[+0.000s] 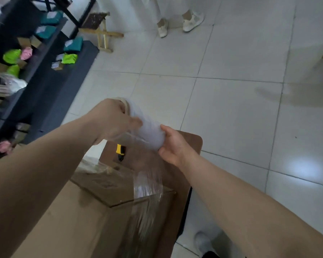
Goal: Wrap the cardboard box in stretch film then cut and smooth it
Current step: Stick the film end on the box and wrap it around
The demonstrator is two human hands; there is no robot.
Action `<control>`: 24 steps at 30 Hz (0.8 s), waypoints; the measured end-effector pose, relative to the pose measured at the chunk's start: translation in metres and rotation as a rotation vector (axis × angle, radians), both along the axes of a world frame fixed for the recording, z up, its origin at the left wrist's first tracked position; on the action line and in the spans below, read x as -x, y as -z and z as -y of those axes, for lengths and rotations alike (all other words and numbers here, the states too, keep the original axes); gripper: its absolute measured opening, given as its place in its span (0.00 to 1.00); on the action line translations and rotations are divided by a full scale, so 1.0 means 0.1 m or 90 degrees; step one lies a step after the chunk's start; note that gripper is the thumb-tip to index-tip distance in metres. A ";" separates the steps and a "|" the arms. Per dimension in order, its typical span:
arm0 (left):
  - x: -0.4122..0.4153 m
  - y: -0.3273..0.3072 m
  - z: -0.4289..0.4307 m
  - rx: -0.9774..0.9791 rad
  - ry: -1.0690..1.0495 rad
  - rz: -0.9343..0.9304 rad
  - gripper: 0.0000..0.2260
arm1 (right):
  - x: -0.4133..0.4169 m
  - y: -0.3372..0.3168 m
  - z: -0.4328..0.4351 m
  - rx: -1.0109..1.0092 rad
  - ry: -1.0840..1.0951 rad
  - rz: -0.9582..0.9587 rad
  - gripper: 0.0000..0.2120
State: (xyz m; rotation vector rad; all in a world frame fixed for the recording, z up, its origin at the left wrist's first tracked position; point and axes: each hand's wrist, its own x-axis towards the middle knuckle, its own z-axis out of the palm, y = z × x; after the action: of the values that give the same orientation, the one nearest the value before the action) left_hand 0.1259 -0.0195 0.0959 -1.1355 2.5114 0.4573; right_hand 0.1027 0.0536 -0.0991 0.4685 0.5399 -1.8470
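Observation:
A brown cardboard box point(76, 216) fills the lower left, resting on a small brown table point(190, 140). Both hands hold a roll of clear stretch film point(149, 131) up above the box's far end. My left hand point(114, 121) grips the roll's far end, where its cardboard core shows. My right hand point(172, 144) holds the near end. A sheet of film point(147, 183) runs from the roll down over the box's right corner and side. A yellow and black utility knife point(120, 150) lies on the table just beyond the box.
Dark shelves point(35, 58) with green, teal and pink bundles stand at the left. A wooden stool point(101, 30) is at the top, and another person's white shoes point(177, 23) stand beyond it. My own white shoe point(203, 243) is on the tiled floor point(231, 108) beside the table.

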 end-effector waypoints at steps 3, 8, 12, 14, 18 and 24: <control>0.05 0.01 0.05 0.017 -0.039 -0.005 0.21 | 0.04 0.02 0.06 0.018 -0.038 -0.003 0.15; 0.08 -0.02 0.15 0.041 -0.072 0.031 0.15 | 0.16 -0.02 0.21 -0.035 -0.125 -0.022 0.16; 0.13 -0.08 0.24 0.082 -0.008 0.058 0.17 | 0.30 -0.13 0.36 -0.009 -0.188 -0.045 0.20; 0.14 -0.10 0.28 0.092 0.018 0.069 0.14 | 0.29 -0.16 0.46 -0.001 -0.203 -0.043 0.21; 0.09 -0.09 0.40 0.075 -0.041 0.042 0.17 | 0.19 -0.14 0.62 0.000 -0.200 -0.035 0.22; -0.02 -0.09 0.62 0.120 -0.097 0.051 0.17 | 0.10 -0.07 0.73 0.005 -0.198 -0.002 0.20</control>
State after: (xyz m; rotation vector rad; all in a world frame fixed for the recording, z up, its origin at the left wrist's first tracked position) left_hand 0.1276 -0.0818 0.1045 -1.3939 2.4491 0.2107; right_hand 0.0931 -0.0194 -0.0920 0.3543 0.5741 -1.5513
